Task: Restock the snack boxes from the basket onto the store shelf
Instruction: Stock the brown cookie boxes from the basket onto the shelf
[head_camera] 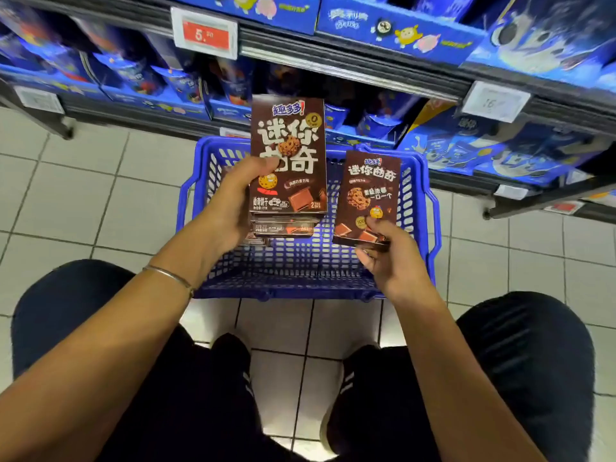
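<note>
Over the blue basket, seen from the head camera: left hand closing around a stack of brown snack boxes, thumb pressing on the printed front of the top box, fingers wrapping behind, lower boxes of the stack peeking out beneath its bottom edge. Holding that stack upright above the basket's middle, front face turned toward the camera. Right hand pinching a single smaller brown snack box by its lower edge, thumb on the front, fingers curling underneath, box tilting slightly and standing just beside the stack, apart from it. Wearing a thin bracelet on the left wrist. Resting on the white tiled floor, the basket sitting just in front of the store shelf, its mesh bottom showing bare below the hands. Filling the shelf, rows of blue packages, with a red price tag clipped to the upper rail. Squatting low, dark-clothed knees framing both forearms, dark shoes planted on the tiles.
</note>
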Tool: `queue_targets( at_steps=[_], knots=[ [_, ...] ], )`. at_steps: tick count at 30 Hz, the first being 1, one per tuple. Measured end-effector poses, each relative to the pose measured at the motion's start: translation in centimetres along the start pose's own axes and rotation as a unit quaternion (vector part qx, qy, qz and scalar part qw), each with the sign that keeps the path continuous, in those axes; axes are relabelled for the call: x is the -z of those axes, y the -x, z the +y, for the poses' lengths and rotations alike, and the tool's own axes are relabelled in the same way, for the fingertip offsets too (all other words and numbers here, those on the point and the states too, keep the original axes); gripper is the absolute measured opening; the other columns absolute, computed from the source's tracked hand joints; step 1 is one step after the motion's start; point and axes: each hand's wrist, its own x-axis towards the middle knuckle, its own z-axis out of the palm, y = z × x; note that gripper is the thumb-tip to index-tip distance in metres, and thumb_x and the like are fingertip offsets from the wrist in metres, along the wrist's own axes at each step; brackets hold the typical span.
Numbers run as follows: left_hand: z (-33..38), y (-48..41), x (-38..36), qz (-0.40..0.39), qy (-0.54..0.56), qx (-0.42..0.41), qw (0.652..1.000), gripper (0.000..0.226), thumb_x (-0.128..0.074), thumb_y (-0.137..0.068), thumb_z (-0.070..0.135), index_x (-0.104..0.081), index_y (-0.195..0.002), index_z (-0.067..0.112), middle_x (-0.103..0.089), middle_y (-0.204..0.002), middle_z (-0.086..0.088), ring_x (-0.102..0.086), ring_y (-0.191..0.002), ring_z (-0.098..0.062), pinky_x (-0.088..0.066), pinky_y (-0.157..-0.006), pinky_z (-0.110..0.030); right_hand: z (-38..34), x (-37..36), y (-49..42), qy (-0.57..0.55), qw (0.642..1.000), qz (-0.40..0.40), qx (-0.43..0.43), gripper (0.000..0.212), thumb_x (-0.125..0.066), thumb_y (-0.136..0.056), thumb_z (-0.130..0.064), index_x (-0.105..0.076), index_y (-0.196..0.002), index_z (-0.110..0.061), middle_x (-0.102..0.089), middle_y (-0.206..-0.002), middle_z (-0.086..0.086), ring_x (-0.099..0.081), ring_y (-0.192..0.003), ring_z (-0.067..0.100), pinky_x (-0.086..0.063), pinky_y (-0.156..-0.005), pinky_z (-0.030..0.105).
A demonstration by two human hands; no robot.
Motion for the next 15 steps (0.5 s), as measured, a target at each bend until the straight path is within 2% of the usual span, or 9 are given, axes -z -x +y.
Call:
queue_targets(
  at_steps=[1,2,4,5,8,12,15],
  knots=[
    [0.7,1.4,-0.6,0.013,-0.001,0.015,1.0,0.053,-0.079,-0.07,0.039,-0.071,-0.118,0.018,-0.079,-0.108,-0.007,-0.077,-0.095,-0.026,-0.063,-0.079,-0.044,-1.2,0.1,1.8,-0.002,1.0,-0.006,0.001,0.029,-0.075,-0.086,-0.018,-0.066,-0.114,-0.016,-0.078,-0.101,0.002,-0.073,-0.093,0.019,-0.059,-0.074,0.029],
    [1.5,3.1,-1.4,0.028,-0.006,0.026,0.999,0.06,-0.08,-0.067,0.042,-0.07,-0.121,0.019,-0.079,-0.11,-0.006,-0.077,-0.096,-0.027,-0.063,-0.083,-0.047,-2.4,0.0,3.8,-0.012,1.0,-0.008,0.0,0.025,-0.074,-0.087,-0.017,-0.066,-0.11,-0.016,-0.078,-0.097,0.001,-0.074,-0.089,0.018,-0.059,-0.074,0.029],
    [3.7,6.5,-3.2,0.046,-0.02,0.041,0.998,0.078,-0.081,-0.064,0.045,-0.064,-0.135,0.015,-0.078,-0.117,-0.009,-0.076,-0.102,-0.029,-0.06,-0.095,-0.053,-5.3,-0.6,8.3,-0.036,0.999,-0.017,0.001,0.021,-0.074,-0.087,-0.016,-0.067,-0.107,-0.017,-0.078,-0.098,0.002,-0.075,-0.088,0.018,-0.057,-0.082,0.034],
    [5.0,8.4,-4.3,0.053,-0.027,0.045,0.997,0.087,-0.082,-0.062,0.046,-0.06,-0.14,0.014,-0.077,-0.121,-0.011,-0.075,-0.105,-0.031,-0.059,-0.097,-0.053,-6.9,-0.9,10.8,-0.044,0.999,-0.028,0.001,0.019,-0.073,-0.088,-0.015,-0.067,-0.106,-0.017,-0.078,-0.098,0.002,-0.076,-0.088,0.018,-0.056,-0.082,0.035],
    [9.5,14.6,-7.7,0.07,-0.02,0.046,0.996,0.098,-0.085,-0.062,0.042,-0.05,-0.148,0.012,-0.073,-0.127,-0.016,-0.074,-0.104,-0.033,-0.06,-0.088,-0.048,-12.0,-2.0,18.9,-0.071,0.996,-0.057,0.001,0.015,-0.07,-0.089,-0.015,-0.068,-0.104,-0.017,-0.078,-0.099,0.001,-0.074,-0.088,0.019,-0.053,-0.086,0.036],
    [15.6,22.7,-12.1,0.073,-0.025,0.014,0.997,0.087,-0.08,-0.075,0.031,-0.042,-0.15,0.009,-0.071,-0.127,-0.021,-0.077,-0.094,-0.031,-0.063,-0.073,-0.04,-18.8,-3.7,29.7,-0.061,0.992,-0.11,0.026,0.007,-0.067,-0.092,-0.016,-0.072,-0.097,-0.016,-0.078,-0.097,0.003,-0.075,-0.085,0.019,-0.056,-0.082,0.033],
    [20.0,28.5,-15.5,0.076,-0.022,0.009,0.997,0.086,-0.082,-0.074,0.031,-0.041,-0.147,0.013,-0.078,-0.114,-0.015,-0.078,-0.088,-0.028,-0.063,-0.067,-0.037,-23.5,-5.2,37.6,-0.027,0.988,-0.141,0.052,0.017,-0.074,-0.081,-0.02,-0.073,-0.097,-0.014,-0.077,-0.1,0.006,-0.073,-0.087,0.023,-0.056,-0.088,0.036]
  ],
)
